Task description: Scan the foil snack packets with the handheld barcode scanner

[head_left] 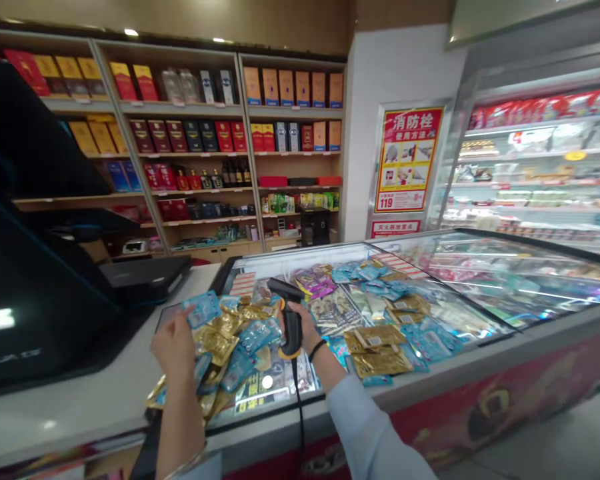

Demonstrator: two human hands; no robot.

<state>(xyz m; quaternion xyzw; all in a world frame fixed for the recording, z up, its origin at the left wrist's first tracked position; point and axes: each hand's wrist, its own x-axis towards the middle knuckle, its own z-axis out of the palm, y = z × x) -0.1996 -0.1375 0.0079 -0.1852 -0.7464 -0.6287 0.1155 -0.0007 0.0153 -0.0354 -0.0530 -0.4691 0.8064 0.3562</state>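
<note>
My left hand (pixel 174 345) is raised over the freezer lid and pinches a small light-blue packet (pixel 202 308) by its lower edge. My right hand (pixel 304 327) is wrapped round the handle of a black barcode scanner (pixel 289 312), whose head points left toward that packet. The scanner's cable (pixel 299 407) hangs down over the counter edge. Below both hands lies a heap of gold and blue snack packets (pixel 230 347) on the glass.
More gold and blue packets (pixel 395 337) lie spread on the chest freezer's glass lid (pixel 480 280) to the right. A black till screen (pixel 35 253) stands at left on the white counter (pixel 80 400). Shelves of boxed goods (pixel 200 133) and a chiller cabinet (pixel 540 160) line the back.
</note>
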